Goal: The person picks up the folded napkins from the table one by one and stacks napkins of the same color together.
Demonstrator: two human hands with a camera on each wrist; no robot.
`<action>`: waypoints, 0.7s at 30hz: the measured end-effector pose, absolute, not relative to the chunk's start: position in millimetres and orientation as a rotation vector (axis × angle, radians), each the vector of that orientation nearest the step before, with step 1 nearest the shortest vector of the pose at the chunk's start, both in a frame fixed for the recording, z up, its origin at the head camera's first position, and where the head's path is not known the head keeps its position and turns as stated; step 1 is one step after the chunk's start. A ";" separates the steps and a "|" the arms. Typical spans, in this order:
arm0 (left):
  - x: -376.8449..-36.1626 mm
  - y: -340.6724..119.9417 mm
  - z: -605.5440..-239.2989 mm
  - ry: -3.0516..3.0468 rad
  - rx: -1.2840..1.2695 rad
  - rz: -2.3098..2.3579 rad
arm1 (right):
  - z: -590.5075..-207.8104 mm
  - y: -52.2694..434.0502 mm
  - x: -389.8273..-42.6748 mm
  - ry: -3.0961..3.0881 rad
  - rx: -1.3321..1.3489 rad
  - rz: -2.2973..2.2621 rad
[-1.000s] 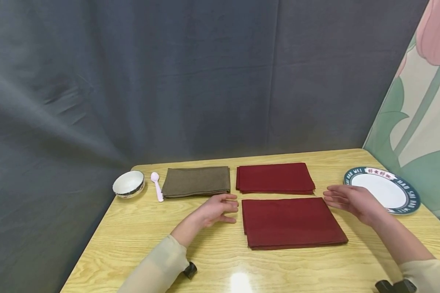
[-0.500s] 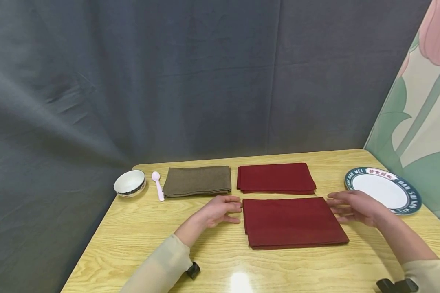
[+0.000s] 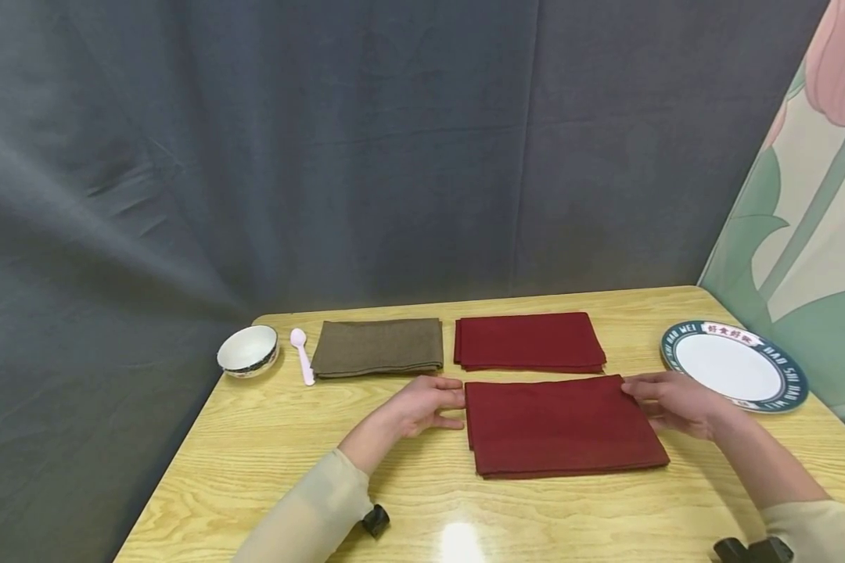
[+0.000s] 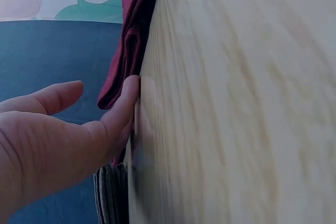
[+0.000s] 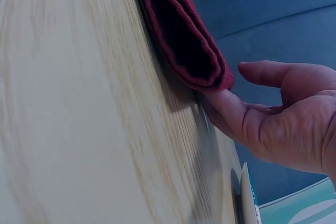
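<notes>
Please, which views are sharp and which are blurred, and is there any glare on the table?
Head view: sharp, with a bright glare spot on the table near its front edge. Left wrist view: the wood grain is smeared and soft, the left hand clearer. Right wrist view: the near table is blurred, the red cloth fairly sharp.

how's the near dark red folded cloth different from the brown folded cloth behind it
The near dark red folded cloth is deep red; the brown folded cloth is olive brown. The red one looks larger and lies close to the person; the brown one lies at the table's far edge beside a pink plastic spoon. The left hand and right hand touch the red cloth's far corners; nothing touches the brown one. Both lie flat, folded into rectangles.
</notes>
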State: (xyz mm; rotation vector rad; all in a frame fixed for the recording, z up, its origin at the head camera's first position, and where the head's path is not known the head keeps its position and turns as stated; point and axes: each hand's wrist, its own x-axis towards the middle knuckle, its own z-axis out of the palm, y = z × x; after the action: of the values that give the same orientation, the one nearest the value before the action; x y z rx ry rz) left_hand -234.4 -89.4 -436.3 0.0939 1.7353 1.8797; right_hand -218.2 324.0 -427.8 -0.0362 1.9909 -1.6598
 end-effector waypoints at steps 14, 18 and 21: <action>-229.2 -84.5 -437.1 1.840 0.120 1.881 | -435.3 318.4 -218.7 1.903 -0.096 -1.725; -227.5 -82.8 -436.5 1.862 0.116 1.880 | -437.1 318.2 -218.3 1.880 -0.125 -1.745; -225.5 -81.2 -436.1 1.890 0.107 1.862 | -437.9 317.0 -218.4 1.854 -0.139 -1.758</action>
State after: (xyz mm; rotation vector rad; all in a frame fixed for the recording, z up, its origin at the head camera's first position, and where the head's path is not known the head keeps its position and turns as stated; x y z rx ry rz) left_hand -225.5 -81.2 -436.1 0.1067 1.8903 1.8620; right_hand -218.4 317.0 -437.9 -0.1390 1.8540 -1.7585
